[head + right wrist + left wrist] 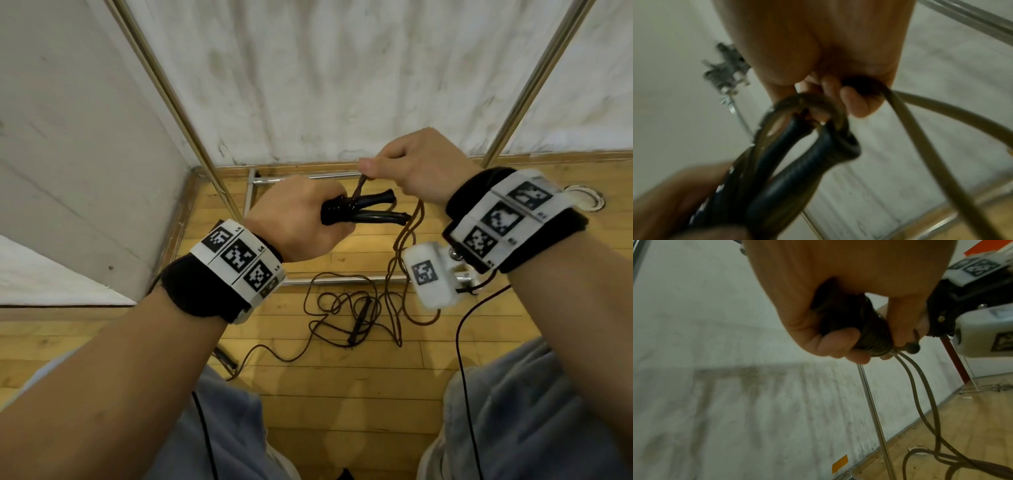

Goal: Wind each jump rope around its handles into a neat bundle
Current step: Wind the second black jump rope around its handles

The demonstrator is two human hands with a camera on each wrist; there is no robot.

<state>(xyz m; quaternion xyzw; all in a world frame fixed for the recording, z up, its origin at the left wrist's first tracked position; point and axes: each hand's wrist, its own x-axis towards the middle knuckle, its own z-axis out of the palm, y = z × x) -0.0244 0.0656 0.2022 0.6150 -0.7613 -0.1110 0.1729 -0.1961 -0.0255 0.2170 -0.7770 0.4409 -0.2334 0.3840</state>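
My left hand (301, 219) grips two black jump-rope handles (373, 209) side by side, with several turns of brown cord (869, 335) wound round them at my fist. Just above the handles my right hand (411, 168) pinches the same cord (359, 186) and holds it taut. Two strands (407, 236) hang from that hand down to the floor. In the right wrist view the handles (789, 162) splay apart below my curled fingers (857, 104), with cord looped over their tips. A second jump rope (356, 318) lies loose and tangled on the floor below.
Wooden floor (342, 394) with a white wall (342, 85) behind and a wall corner on the left. Slanted metal poles (178, 102) and low metal bars (342, 281) of a frame stand around the ropes. My knees (531, 411) show at the bottom.
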